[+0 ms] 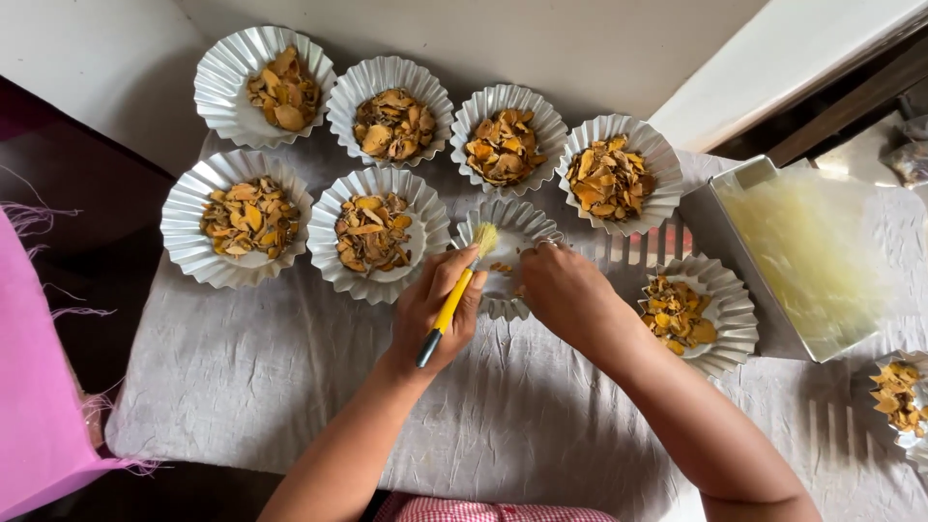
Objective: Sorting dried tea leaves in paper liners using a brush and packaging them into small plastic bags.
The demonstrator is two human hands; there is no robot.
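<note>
My left hand (432, 309) grips a small brush with a yellow handle (450, 304); its pale bristles (485, 238) rest over a fluted silver dish (507, 218) in the middle of the table. That dish holds only a few orange-yellow chips. My right hand (565, 292) has its fingertips down in the same dish, a ring on one finger; whether it pinches a chip is hidden.
Several fluted silver dishes heaped with dried orange-yellow slices ring the spot, among them one at far left (184, 227) and one at right (730, 309). A metal tray (710, 232) with pale translucent sheets stands at right. Crumpled grey cloth (271, 377) covers the table. Pink fabric (34, 387) lies at left.
</note>
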